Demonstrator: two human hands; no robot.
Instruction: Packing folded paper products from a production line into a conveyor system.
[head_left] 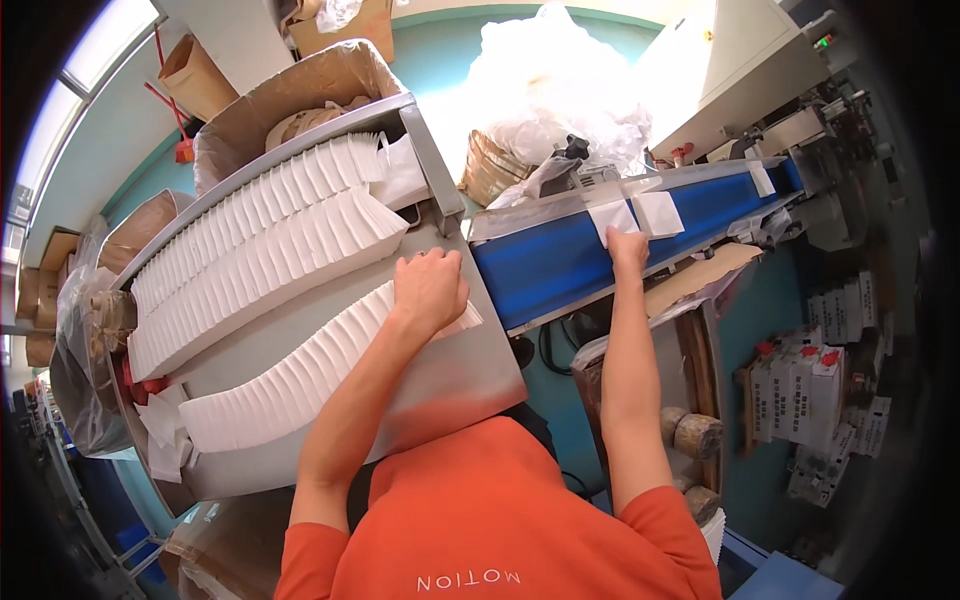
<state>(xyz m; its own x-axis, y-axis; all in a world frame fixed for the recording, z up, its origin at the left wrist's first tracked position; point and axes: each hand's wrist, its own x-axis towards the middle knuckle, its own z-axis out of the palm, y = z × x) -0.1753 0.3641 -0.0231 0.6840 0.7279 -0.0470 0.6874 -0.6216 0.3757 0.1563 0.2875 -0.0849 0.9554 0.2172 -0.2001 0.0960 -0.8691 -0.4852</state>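
My right hand (627,250) reaches over a blue conveyor belt (545,265) and pinches the near edge of a flat white paper piece (611,216). Another white piece (658,214) lies just right of it on the belt, and a third (762,178) is farther along. On the grey metal table to the left, my left hand (430,290) is closed, knuckles up, over the right end of a row of upright white paper pieces (290,385). Its fingertips are hidden, so what they grip does not show.
Two more long rows of white pieces (265,240) stand farther back on the metal table (460,365). Behind the table is a lined carton (350,75). A heap of clear plastic (560,85) lies beyond the belt. Stacked white boxes (800,390) stand at the right.
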